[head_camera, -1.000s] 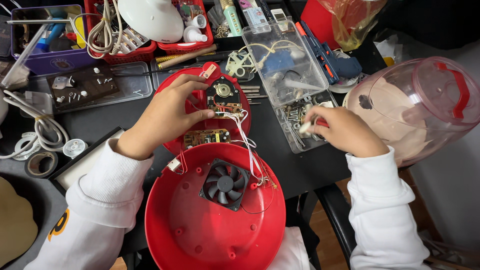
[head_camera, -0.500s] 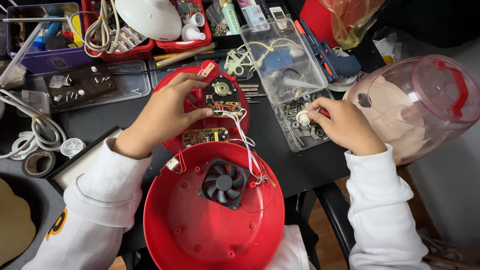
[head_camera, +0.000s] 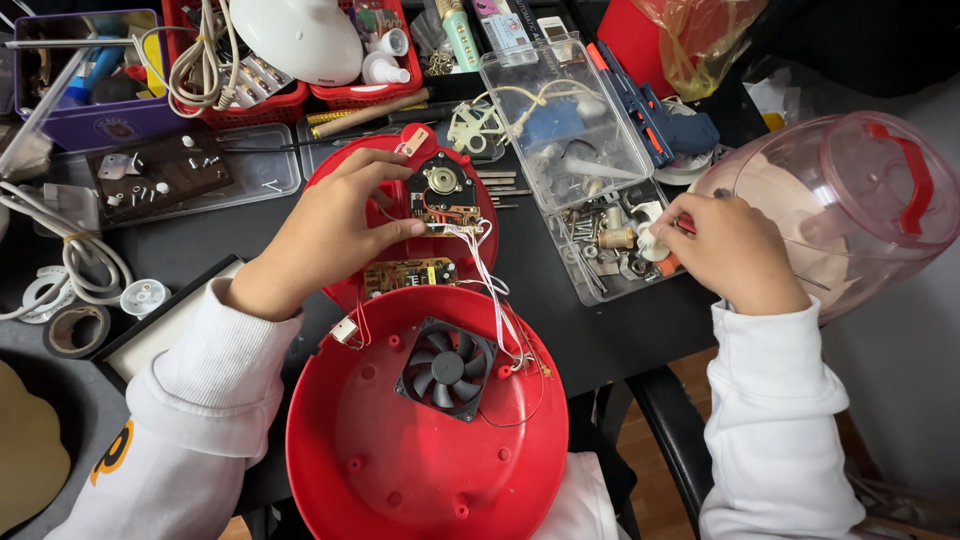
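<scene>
A red round appliance lies open on the dark table. Its lower shell (head_camera: 380, 470) holds a black fan (head_camera: 446, 368). The upper shell (head_camera: 350, 165) stands tilted behind it and carries a green board (head_camera: 405, 275) and a small circuit board (head_camera: 450, 215) under a round metal part. White wires (head_camera: 495, 290) join the two halves. My left hand (head_camera: 325, 235) rests on the upper shell, with thumb and fingers pinched on the small circuit board. My right hand (head_camera: 735, 250) reaches into a clear parts box (head_camera: 570, 130), its fingers closed on a small white part (head_camera: 648, 243).
A pink clear dome (head_camera: 850, 200) lies at the right, against my right hand. Red baskets (head_camera: 290, 100) of cables and bottles, a purple bin (head_camera: 90, 125), a clear tray (head_camera: 240, 170) with screws, a blue tool (head_camera: 660, 120), tape rolls (head_camera: 75, 325) and white cable (head_camera: 80, 260) crowd the table.
My right hand has dipped into the parts box, shifted slightly right and closed on a small part. My left hand stays on the upper shell.
</scene>
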